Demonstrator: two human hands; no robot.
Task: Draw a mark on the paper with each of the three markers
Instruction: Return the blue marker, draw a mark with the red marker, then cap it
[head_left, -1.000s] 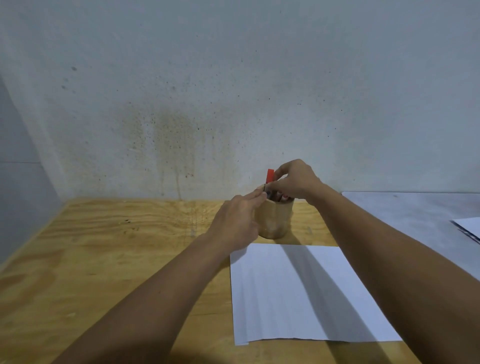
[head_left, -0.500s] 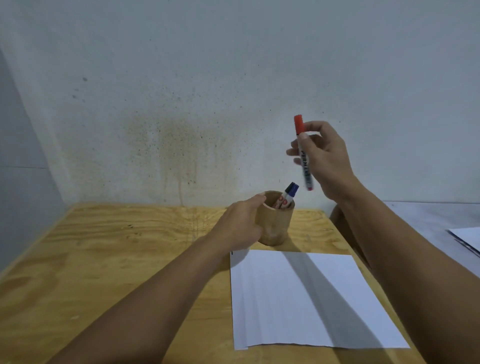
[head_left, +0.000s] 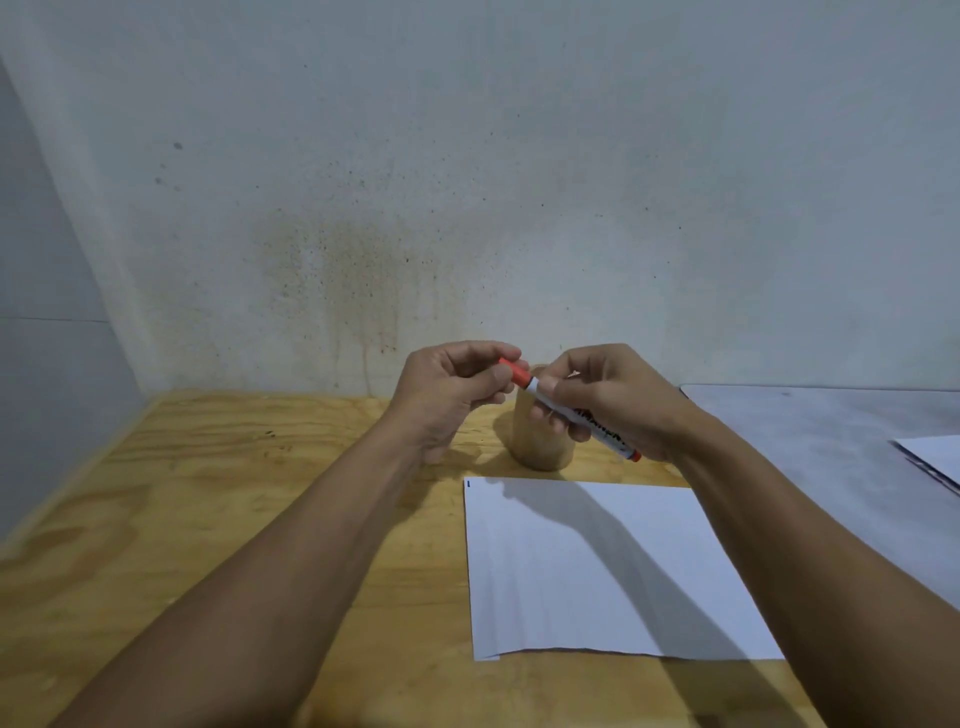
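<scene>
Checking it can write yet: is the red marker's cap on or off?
On. The red cap sits flush on the marker; the left hand pinches it, the right hand holds the barrel.

Black print on white barrel of red marker (head_left: 582, 415), partly hidden by fingers. Approx. "…MANEN…" legible, rest too blurred. No other txt readable anywhere.

Setting: bare makeshift work corner, more a workshop or test station than a home. Raw plywood surface (head_left: 218, 519), unfinished, grain and knots showing. Behind it a plain painted wall (head_left: 519, 182), speckled with dark spots and brownish drip stains. A grey tabletop (head_left: 831, 441) adjoins at right. No decoration or furnishings visible.
</scene>
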